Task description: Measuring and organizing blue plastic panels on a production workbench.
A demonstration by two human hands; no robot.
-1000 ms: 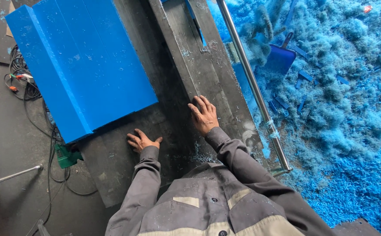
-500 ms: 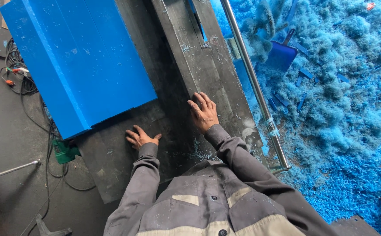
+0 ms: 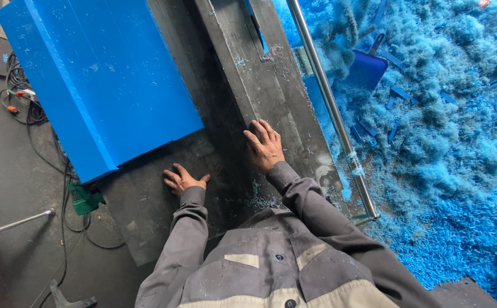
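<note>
From the head camera, looking straight down, both arms in grey work-jacket sleeves reach forward over a dark, scuffed metal surface dusted with blue chips.

The left hand lies palm down and flat on that surface, fingers spread loosely and thumb out to the side; its grip is released and holds nothing. Its fingertips point toward the near edge of a large bright-blue rectangular plastic block with a stepped ridge along its length. The block rests on the same surface, just beyond the fingertips and slightly to the left, near but not touching the hand.

The right hand also lies palm down with fingers splayed, its grip released. It presses on a long grey metal beam that runs away from the person; the forefinger side sits at the beam's left edge. The blue block lies to the left of this hand, apart from it, with a strip of dark surface between.

A shiny steel rail runs along the right side of the beam. Past it, the floor is heaped with fluffy blue plastic shavings, where a blue dustpan lies half buried. Left of the surface, black cables trail across the grey floor, by a small green device.
</note>
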